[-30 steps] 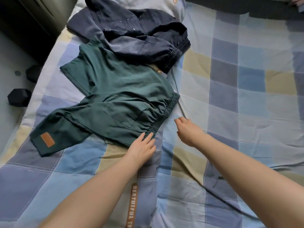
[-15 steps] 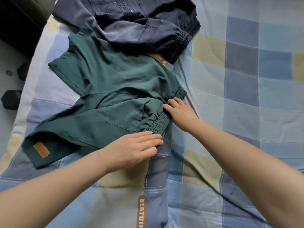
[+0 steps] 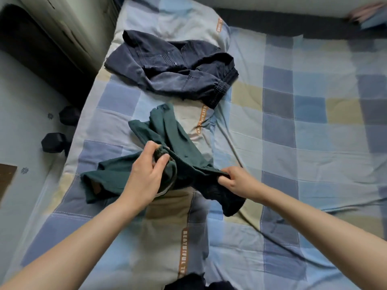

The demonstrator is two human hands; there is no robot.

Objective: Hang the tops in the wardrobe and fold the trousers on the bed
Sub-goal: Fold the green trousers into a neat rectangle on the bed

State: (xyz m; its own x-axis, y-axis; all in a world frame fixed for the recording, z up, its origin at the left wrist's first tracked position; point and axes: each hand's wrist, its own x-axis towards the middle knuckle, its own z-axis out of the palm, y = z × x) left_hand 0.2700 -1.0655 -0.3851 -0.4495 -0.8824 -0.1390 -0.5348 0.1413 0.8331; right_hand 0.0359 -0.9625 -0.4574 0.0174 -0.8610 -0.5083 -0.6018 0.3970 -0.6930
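Both bare forearms come in from the bottom corners of the frame and meet near the centre. The left hand [image 3: 146,174] has its thumb and fingers curled, pinching the waistband of the green trousers [image 3: 167,130]. The right hand [image 3: 236,182], slightly lower and to the right, grips the same waistband with bent fingers.

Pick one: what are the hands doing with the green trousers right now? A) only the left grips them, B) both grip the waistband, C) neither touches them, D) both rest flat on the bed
B: the left hand and right hand each pinch the elastic waistband of the green trousers, lifting it off the bed.
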